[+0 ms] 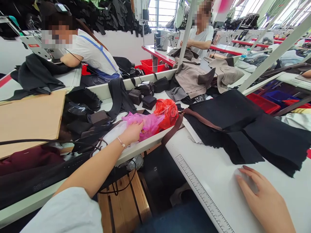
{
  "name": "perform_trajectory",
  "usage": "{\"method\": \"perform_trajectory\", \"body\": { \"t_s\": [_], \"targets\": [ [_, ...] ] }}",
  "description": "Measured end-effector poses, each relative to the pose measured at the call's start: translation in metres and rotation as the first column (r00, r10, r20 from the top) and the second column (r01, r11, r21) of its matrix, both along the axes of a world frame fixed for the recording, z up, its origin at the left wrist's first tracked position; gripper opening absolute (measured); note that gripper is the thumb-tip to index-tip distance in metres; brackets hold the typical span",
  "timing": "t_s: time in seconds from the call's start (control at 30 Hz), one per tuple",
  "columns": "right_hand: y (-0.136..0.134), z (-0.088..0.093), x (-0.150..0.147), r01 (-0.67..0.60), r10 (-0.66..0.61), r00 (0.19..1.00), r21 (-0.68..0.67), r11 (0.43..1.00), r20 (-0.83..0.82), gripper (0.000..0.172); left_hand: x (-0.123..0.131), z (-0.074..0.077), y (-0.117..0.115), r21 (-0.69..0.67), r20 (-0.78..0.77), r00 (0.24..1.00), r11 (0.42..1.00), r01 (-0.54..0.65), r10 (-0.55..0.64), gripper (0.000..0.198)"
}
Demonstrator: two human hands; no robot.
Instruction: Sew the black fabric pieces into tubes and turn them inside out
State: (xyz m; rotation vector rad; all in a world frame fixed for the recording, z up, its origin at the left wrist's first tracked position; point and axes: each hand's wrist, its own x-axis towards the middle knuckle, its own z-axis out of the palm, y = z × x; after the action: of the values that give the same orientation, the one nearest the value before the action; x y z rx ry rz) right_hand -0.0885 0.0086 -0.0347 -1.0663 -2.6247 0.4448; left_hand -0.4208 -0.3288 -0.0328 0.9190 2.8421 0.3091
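Note:
My left hand (133,132) reaches into the long white trough (136,149) beside the table, its fingers bent and closed on a crumpled pink plastic bag (153,124). Part of the fingers is hidden, and what lies inside the bag cannot be made out. Against it rests a red plastic bag (167,111). Over the white tabletop (206,161), my right hand (263,192) is open with nothing in it, fingers loosely curved. Just beyond its fingertips lie black fabric pieces (233,113), with a brown strip (204,118) along their near left side.
Small stacks of dark cut pieces (147,92) and taupe garments (194,76) fill the trough's far part. A printed ruler (199,187) runs along the table edge. On the left is a wooden board (31,119). Two people sit at sewing machines (166,38) beyond.

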Motion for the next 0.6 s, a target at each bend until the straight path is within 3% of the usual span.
{"method": "perform_trajectory", "body": {
  "t_s": [0.07, 0.13, 0.3, 0.4, 0.6],
  "targets": [
    [-0.001, 0.002, 0.0, 0.004, -0.004, 1.0, -0.018, 1.0, 0.019, 0.041, -0.003, 0.002, -0.001, -0.019, 0.036, 0.999, 1.0, -0.009, 0.01, 0.079],
    [-0.002, 0.004, 0.0, 0.012, -0.01, 0.999, -0.036, 0.999, 0.04, 0.042, -0.006, 0.005, 0.0, -0.031, 0.075, 0.997, 0.999, -0.029, 0.031, 0.076],
    [-0.002, 0.005, 0.0, 0.009, -0.008, 0.999, -0.03, 1.0, 0.038, 0.041, -0.014, 0.007, 0.002, -0.055, 0.049, 0.991, 0.991, -0.123, 0.125, 0.032],
    [-0.003, 0.006, -0.001, 0.0, 0.001, 1.0, -0.028, 1.0, 0.029, 0.041, -0.017, 0.005, 0.003, -0.099, 0.052, 0.993, 0.99, -0.105, 0.11, 0.019],
    [-0.004, 0.006, -0.001, 0.014, -0.013, 1.0, -0.047, 0.999, 0.019, 0.041, -0.015, -0.004, 0.002, -0.241, 0.197, 0.98, 0.97, 0.041, 0.007, 0.037]
  ]
}}
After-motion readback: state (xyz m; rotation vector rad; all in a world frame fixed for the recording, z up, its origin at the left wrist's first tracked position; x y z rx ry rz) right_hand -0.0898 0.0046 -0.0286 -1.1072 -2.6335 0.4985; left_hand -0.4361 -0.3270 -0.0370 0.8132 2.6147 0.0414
